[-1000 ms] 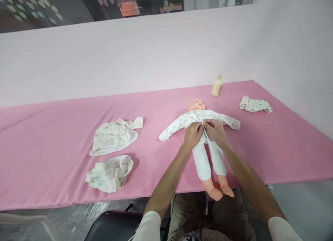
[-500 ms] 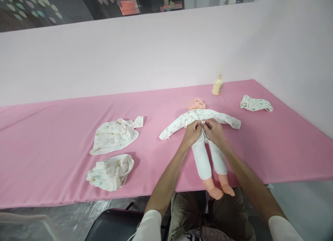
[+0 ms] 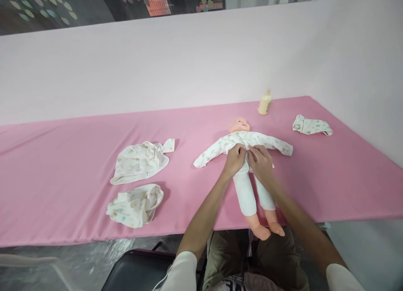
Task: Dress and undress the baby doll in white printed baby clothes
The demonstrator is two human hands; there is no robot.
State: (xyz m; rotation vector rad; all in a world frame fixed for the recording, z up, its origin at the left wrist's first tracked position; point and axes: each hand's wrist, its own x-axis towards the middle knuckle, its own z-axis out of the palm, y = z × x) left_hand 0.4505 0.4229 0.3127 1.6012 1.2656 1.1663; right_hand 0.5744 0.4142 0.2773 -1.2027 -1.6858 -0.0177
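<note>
A baby doll (image 3: 240, 125) lies on its back on the pink-covered table, its head away from me and its feet at the near edge. It wears a white long-sleeved baby shirt (image 3: 214, 151) with small prints, the sleeves spread wide, and its legs (image 3: 244, 194) are white down to bare feet. Over the doll's belly, my left hand (image 3: 235, 159) pinches the front of the shirt. Close beside it, my right hand (image 3: 260, 160) is pinched on the shirt front too. The fingertips almost meet, and they hide the exact bit of cloth or fastening between them.
Two crumpled printed baby garments, one farther (image 3: 140, 162) and one nearer (image 3: 136, 206), lie to the left. A pump bottle (image 3: 265, 103) stands behind the doll. Another folded garment (image 3: 311, 126) lies at the right. A black chair (image 3: 138, 272) sits below the table's front edge.
My fingers have shifted slightly at the shirt front, and the right hand's fingers are bent differently. The whole view has moved a little. The doll and the other clothes stay in place.
</note>
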